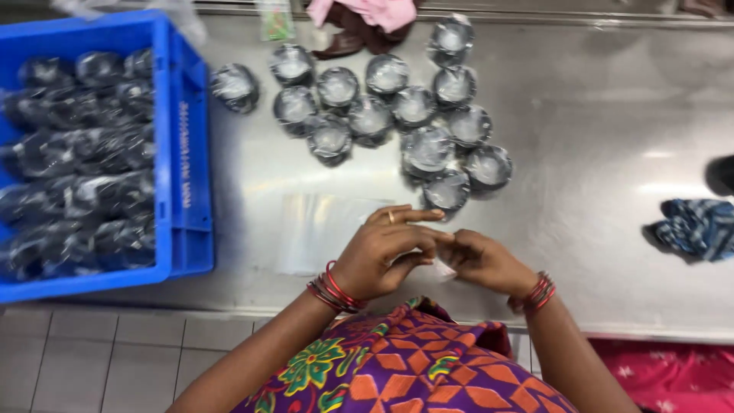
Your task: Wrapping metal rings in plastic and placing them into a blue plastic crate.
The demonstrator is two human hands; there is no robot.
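My left hand (pixel 386 251) and my right hand (pixel 482 260) meet fingertip to fingertip over the near edge of a steel table (pixel 604 130). Between them they pinch a small clear plastic piece (pixel 441 269), most of it hidden by the fingers. A stack of flat clear plastic bags (pixel 321 229) lies on the table just left of my left hand. Beyond my hands sits a cluster of several round black parts wrapped in clear plastic (pixel 397 115). Both wrists wear red bangles.
A blue crate (pixel 187 153) filled with bagged black parts stands at the left. A blue patterned cloth (pixel 696 228) lies at the right edge. Pink cloth and a brown object (pixel 359 23) rest at the table's far side. Grey tiled floor lies below.
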